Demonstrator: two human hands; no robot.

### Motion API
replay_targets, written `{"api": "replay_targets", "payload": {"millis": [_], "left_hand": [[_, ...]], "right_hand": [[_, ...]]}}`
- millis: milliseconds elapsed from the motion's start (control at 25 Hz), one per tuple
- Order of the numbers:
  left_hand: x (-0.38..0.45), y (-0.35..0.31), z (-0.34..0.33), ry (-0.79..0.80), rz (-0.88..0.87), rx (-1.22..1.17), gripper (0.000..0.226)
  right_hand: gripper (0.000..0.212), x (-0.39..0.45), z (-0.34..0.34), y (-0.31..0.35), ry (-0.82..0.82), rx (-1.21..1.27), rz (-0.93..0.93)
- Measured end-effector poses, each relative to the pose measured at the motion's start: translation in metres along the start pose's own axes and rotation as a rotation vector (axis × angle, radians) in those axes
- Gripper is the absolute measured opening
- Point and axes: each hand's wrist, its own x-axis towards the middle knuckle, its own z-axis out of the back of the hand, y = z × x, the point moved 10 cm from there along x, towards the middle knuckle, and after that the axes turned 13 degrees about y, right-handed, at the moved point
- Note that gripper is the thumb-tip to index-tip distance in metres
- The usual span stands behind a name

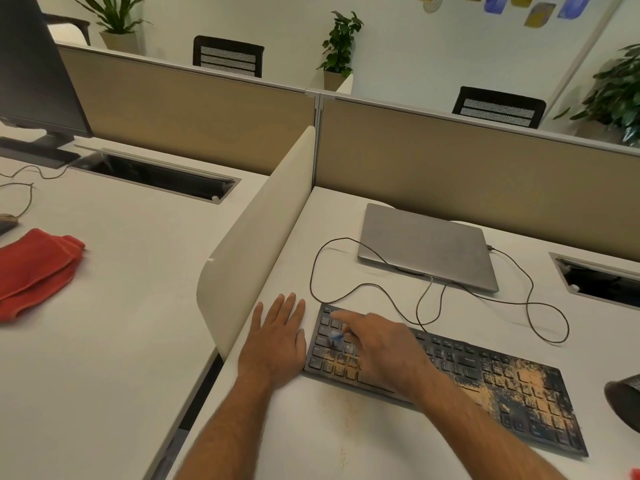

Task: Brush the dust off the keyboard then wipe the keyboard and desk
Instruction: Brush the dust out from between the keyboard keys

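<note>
Dust (526, 379) lies thickest toward four o'clock of our right hand (381, 351), along the keyboard's (460, 372) long axis, which runs from ten to four. Our right hand pinches a small blue brush (336, 337) over the left keys. Our left hand (277, 337) lies flat and empty on the desk (311, 427), touching the keyboard's left end.
</note>
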Motion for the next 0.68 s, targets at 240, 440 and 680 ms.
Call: {"api": "replay_targets", "payload": {"millis": [240,440,680], "left_hand": [[0.001,0.001,-0.001,-0.001,0.004,0.008,0.070],[0.001,0.000,-0.001,-0.008,-0.001,0.005,0.072],[0.001,-0.001,0.000,-0.012,-0.004,-0.005,0.071]], "right_hand": [[0.033,0.004,0.015,0.007,-0.082,0.129,0.033],[0.044,0.009,-0.005,0.019,0.032,-0.010,0.051],[0.049,0.008,0.012,0.006,0.065,-0.072,0.015]]}}
